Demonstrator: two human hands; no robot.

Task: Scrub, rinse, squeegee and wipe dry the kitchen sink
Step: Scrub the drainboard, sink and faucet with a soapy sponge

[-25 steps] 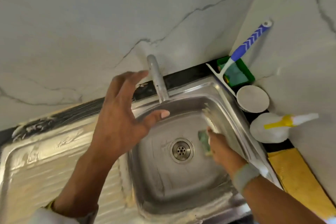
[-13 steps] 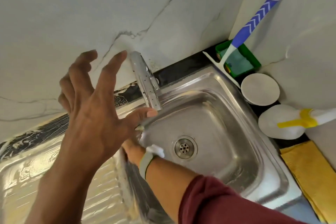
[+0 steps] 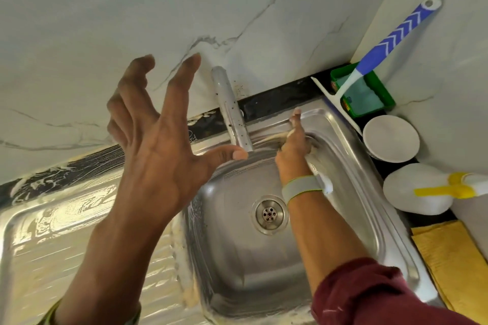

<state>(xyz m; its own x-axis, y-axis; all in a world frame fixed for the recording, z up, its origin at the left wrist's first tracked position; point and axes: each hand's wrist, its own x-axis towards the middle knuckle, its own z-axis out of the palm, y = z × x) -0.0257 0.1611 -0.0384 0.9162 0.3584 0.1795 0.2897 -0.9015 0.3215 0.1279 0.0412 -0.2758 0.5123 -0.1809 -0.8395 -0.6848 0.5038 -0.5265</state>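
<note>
Right hand (image 3: 294, 144) down at sink (image 3: 351, 177) far-right corner, fingers pressing something hidden, grip unclear; left hand (image 3: 161, 137) spread, idle, above basin; squeegee (image 3: 351, 82) just beyond, handle slanting up-right, nearer the right

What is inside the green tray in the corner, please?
Inside the green tray lies a teal sponge or cloth, and the head end of the blue-handled squeegee rests across it. The squeegee hides whatever lies beneath it.
</note>
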